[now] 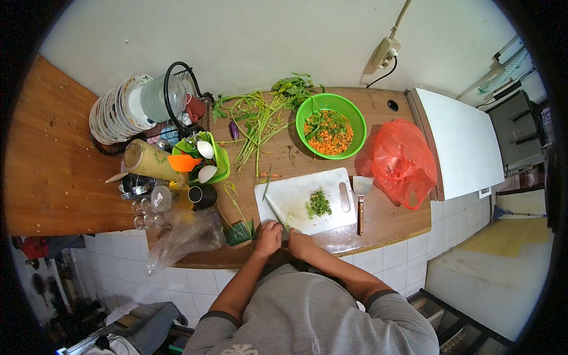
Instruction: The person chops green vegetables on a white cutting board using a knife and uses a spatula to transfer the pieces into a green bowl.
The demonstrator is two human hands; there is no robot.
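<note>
A white cutting board [278, 192] lies near the front edge of the counter, with a small heap of chopped greens [319, 203] on it. My left hand [269, 237] is closed at the board's near left corner. Beside it, my right hand [301, 245] is closed at the near edge. A thin greenish strip [276, 213] slants across the board up to the hands; whether it is a stalk or a blade I cannot tell. What either hand grips is hidden. Another green stalk [268, 181] crosses the board's far left corner.
A green bowl [303, 133] of chopped orange and green vegetables stands behind the board. A spatula [361, 204] and red plastic bag [402, 163] lie right. Leafy stalks [260, 121], a small eggplant [234, 131], a dish rack [171, 94], a utensil basket [222, 163] and a clear bag [189, 236] are left.
</note>
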